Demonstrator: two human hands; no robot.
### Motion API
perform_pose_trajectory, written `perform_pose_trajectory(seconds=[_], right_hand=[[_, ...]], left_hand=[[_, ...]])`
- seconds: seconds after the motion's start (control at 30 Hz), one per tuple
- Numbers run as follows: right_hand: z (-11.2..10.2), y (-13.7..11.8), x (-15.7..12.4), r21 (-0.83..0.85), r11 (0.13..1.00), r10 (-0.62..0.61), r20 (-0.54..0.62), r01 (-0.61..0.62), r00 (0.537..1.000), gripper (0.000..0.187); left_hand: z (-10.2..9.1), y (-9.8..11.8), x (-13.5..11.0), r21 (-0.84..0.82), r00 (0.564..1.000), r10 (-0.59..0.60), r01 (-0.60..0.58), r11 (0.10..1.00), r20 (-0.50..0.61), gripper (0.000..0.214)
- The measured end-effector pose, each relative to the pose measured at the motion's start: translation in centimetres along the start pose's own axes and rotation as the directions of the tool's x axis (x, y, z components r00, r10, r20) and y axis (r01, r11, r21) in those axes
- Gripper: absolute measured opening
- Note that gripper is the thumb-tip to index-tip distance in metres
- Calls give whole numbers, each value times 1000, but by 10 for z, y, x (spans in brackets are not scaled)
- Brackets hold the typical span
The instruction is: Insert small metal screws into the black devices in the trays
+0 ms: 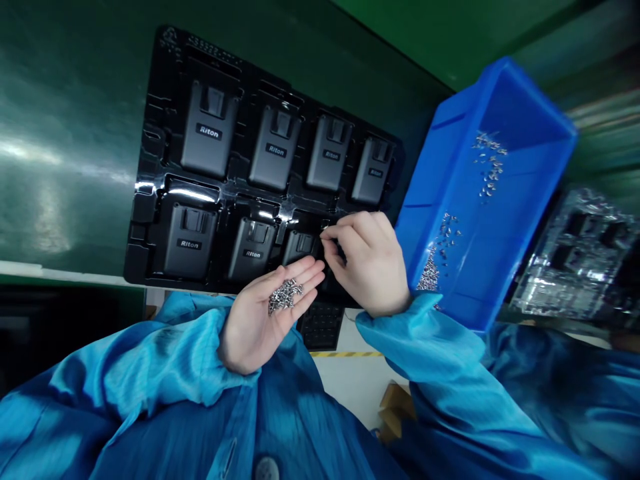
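Note:
My left hand [255,327] is palm up with its fingers stretched out, cradling a small heap of silvery screws [285,297]. Just right of its fingertips, my right hand [373,260] is in a pinch over the front row of the black tray [150,160]. Whatever those fingertips hold, if anything, is too small to make out. Several dark grey cases marked "Riton" sit in the tray's pockets, including a front-row case [300,245] beside my left fingertips. My right hand hides the front right pocket.
A blue bin [465,267] stands tilted to the right, with loose screws [429,273] scattered inside it. Beyond it is a clear plastic tray [565,267]. The tabletop [65,133] is dark green. An open cardboard box [397,407] is lower down, near my right arm.

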State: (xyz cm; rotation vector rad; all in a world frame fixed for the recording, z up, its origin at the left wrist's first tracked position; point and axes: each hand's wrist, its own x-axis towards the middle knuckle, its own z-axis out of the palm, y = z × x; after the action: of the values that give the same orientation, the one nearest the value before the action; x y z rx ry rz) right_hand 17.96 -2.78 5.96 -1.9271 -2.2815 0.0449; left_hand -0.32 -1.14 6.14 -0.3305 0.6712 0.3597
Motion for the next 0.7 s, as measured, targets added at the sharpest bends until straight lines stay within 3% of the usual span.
perform_pose_trajectory(seconds=[0.3,0.5,0.7], right_hand=[[-7,-7,-16,54,998,32,8,-33,999,20],[-31,-29,-14,196,978,84,-52,-73,995,15],[-40,-55,-11,263,961,70,50,-81,996,4]], left_hand=[[0,3,-2,-5,999,-29,29,1000,46,47],[0,5,-4,8,997,-7,6,1000,74,46],[3,5,-6,54,999,9,-11,999,48,45]])
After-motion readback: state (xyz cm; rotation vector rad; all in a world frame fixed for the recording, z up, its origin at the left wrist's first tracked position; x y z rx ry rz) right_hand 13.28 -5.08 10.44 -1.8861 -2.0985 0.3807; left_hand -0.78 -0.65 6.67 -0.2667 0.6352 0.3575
